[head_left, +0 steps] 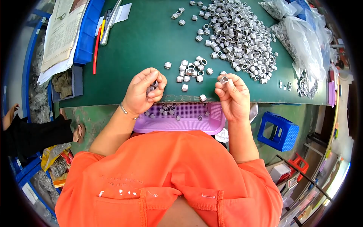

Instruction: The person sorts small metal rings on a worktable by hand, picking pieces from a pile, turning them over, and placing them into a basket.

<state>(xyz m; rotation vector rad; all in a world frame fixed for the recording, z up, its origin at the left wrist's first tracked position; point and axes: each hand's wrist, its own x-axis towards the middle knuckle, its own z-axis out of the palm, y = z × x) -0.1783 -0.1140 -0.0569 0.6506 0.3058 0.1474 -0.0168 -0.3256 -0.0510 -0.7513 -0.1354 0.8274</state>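
My left hand (145,90) is curled closed around some grey metal rings, which show between the fingers. Between thumb and fingertips, my right hand (233,94) pinches one short grey metal ring (224,80), its round opening facing me. A small group of the same rings (190,71) lies on the green table between and beyond both hands. One ring (203,97) sits at the table's near edge. Below that edge, a purple plastic basket (181,125) rests in front of my body with several rings in it.
A large heap of metal rings (242,41) covers the table's back right, beside plastic bags (302,41) of parts. At left are a blue tray (87,34) with papers and a red pen (96,53). A blue stool (278,130) stands right; another person's leg shows left.
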